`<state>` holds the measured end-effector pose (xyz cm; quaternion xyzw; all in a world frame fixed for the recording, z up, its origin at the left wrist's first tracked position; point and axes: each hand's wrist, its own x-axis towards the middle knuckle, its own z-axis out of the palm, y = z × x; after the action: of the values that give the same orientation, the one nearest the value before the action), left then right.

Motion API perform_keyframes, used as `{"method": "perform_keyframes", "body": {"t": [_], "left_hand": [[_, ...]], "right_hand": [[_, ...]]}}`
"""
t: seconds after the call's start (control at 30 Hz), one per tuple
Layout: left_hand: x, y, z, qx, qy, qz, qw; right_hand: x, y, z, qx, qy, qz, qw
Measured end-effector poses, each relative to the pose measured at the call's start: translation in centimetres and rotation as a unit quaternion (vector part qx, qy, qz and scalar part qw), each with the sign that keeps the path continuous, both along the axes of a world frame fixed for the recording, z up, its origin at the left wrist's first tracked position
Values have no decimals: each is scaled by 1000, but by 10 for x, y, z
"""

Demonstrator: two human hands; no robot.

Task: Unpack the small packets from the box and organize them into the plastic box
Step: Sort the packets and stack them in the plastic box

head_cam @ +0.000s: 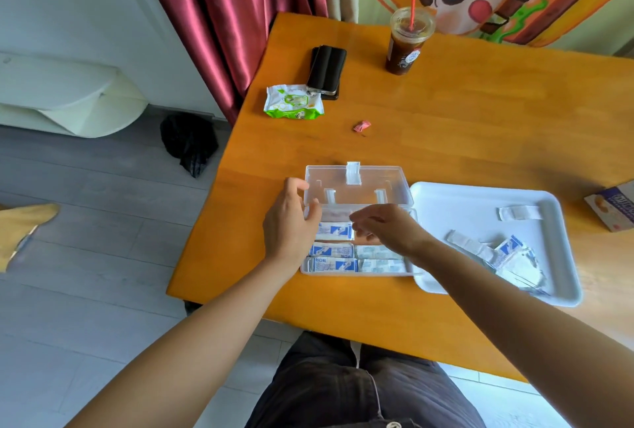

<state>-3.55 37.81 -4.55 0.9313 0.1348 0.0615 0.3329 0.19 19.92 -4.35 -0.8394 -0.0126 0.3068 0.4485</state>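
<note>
Dark trousers under tabletop edge. L hand grip curled on plastic box wall, prob. steadying it; R hand over filed packets — grip blurred, can't tell.

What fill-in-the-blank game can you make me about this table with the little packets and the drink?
1. The lid of the plastic box is ____, not closed.
2. The loose packets lie on the white tray, which sits to the ____ of the plastic box.
3. The straw in the cup is coloured ____.

Missing words: open; right; red.
</note>
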Motion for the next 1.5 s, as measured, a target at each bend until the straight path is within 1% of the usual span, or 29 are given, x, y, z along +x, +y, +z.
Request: {"method": "perform_keyframes", "body": {"t": [0.07, 0.1, 0.17, 0.23, 0.33, 0.43, 0.47, 0.6, 0.77, 0.87, 0.97, 1.13, 1.2, 1.27, 1.3, 1.37, 1.43, 1.5], "left_hand": [[6, -19, 9, 4, -59, -26, 998], [8, -35, 15, 0, -80, -48, 996], [12, -70, 23, -20, -98, -104, 990], [13, -106, 25, -33, -88, -175, 980], [10, -164, 16, -28, -23, -275, 961], [6, -205, -3, 11, 72, -329, 941], [7, -210, -10, 30, 94, -337, 936], [6, -246, -30, 112, 164, -370, 907], [9, -268, -42, 172, 182, -421, 872], [10, -278, -47, 187, 187, -411, 872], [13, -282, -52, 223, 189, -390, 873], [18, -275, -56, 254, 164, -320, 898], [19, -275, -53, 237, 133, -314, 910], [18, -280, -51, 185, 109, -340, 916], [17, -283, -51, 163, 109, -360, 912], [13, -290, -56, 151, 124, -383, 903], [11, -290, -62, 144, 135, -351, 915], [11, -287, -68, 133, 120, -303, 936]], "right_hand": [[4, -18, 17, 60, -39, -1, 997], [6, -35, 25, 73, -52, -26, 996], [12, -69, 32, 66, -77, -76, 992], [14, -109, 31, 33, -89, -108, 990], [5, -177, 16, -73, -70, -122, 987], [-13, -234, -7, -199, -77, -83, 973], [-17, -243, -12, -224, -79, -68, 969], [-30, -280, -36, -265, -79, 25, 961], [-29, -282, -55, -337, -103, 121, 928], [-27, -284, -59, -335, -134, 120, 925], [-24, -290, -60, -328, -121, 116, 930], [-21, -301, -60, -319, -132, 118, 931], [-21, -300, -61, -307, -135, 117, 935], [-22, -297, -61, -286, -133, 122, 941], [-21, -296, -61, -279, -131, 125, 943], [-20, -295, -63, -278, -125, 123, 944], [-18, -297, -63, -279, -124, 111, 946], [-16, -298, -65, -266, -133, 101, 949]]}}
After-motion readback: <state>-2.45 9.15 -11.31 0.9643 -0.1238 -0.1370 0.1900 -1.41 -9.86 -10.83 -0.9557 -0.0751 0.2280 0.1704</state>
